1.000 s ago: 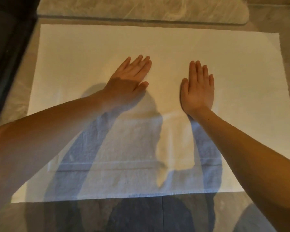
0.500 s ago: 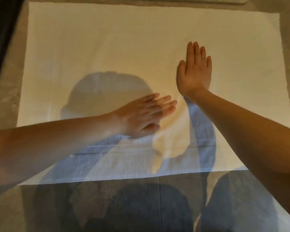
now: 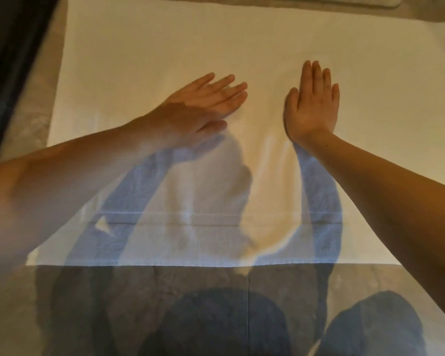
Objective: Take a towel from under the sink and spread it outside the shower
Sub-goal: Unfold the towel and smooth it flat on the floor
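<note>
Towel [image 3: 242, 42], white, spread flat on tiled floor [image 3: 93, 304]. Left hand [image 3: 201, 106] and right hand [image 3: 312, 106]: both open, palms down, pressed on towel's middle, gripping nothing, fingers extended, slightly apart.

No text, label, brand, number or sign readable anywhere. Plain white towel [image 3: 242, 47], no printing or tag showing.
</note>
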### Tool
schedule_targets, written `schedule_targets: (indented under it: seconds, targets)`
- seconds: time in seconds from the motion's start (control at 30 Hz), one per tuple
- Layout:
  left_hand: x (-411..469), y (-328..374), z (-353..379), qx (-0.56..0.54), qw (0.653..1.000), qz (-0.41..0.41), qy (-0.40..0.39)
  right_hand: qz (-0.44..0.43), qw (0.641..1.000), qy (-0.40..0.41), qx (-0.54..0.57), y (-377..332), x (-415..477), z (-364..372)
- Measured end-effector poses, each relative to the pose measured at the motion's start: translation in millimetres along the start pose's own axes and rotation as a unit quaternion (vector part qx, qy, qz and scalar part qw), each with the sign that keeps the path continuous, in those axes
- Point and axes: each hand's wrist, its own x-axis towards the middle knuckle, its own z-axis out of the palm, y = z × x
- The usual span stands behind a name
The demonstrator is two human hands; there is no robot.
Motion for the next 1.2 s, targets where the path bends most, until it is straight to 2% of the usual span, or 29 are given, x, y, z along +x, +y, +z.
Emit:
schedule_targets:
  seconds: [0.07, 0.13, 0.2, 0.3, 0.37, 0.43, 0.57, 0.83, 0.93, 1.1, 1.13, 1.2]
  targets:
    - [-17.1, -23.3, 2.8, 0.006, 0.999, -0.039, -0.004, -0.001, 1.000, 0.001, 0.003, -0.3, 0.4, -2.5]
    - [-37.9, -30.4, 8.4, 0.009, 0.998, -0.064, -0.017, -0.038, 0.999, 0.002, 0.016, -5.7, 1.1, -6.0]
    - [-54.8, -33.3, 13.3, 0.004, 0.995, -0.101, -0.026, -0.142, 0.988, 0.009, 0.057, -26.2, 0.1, -9.0]
    - [-65.7, -48.8, 8.8, -0.007, 0.987, -0.156, -0.043, -0.320, 0.942, -0.020, 0.099, -82.6, -4.5, -9.4]
    - [-72.9, -61.3, 4.3, -0.005, 0.979, -0.198, -0.052, -0.410, 0.908, -0.050, 0.067, -120.2, -9.7, -4.1]
    - [-82.3, -70.7, 5.0, -0.011, 0.968, -0.245, -0.049, -0.460, 0.885, -0.068, 0.025, -148.0, -14.5, 4.8]
    - [-93.5, -73.6, 11.2, -0.037, 0.961, -0.269, -0.046, -0.489, 0.867, -0.091, -0.003, -168.2, -35.4, 19.4]
    - [-98.7, -80.1, 14.7, -0.045, 0.967, -0.248, -0.045, -0.601, 0.786, -0.142, -0.026, -144.8, -97.5, 24.1]
    - [-98.5, -78.4, 15.3, -0.039, 0.969, -0.241, -0.046, -0.653, 0.738, -0.163, -0.042, -138.5, -125.6, 24.1]
    - [-99.0, -74.4, 5.8, -0.035, 0.966, -0.247, -0.061, -0.744, 0.634, -0.202, -0.055, -131.9, -185.0, 24.8]
    - [-100.0, -73.1, 3.5, -0.032, 0.966, -0.250, -0.059, -0.746, 0.633, -0.207, -0.020, -134.4, -184.6, 22.0]
    - [-107.8, -71.5, -0.5, -0.027, 0.965, -0.257, -0.047, -0.699, 0.682, -0.201, 0.081, -151.1, -167.2, 11.4]
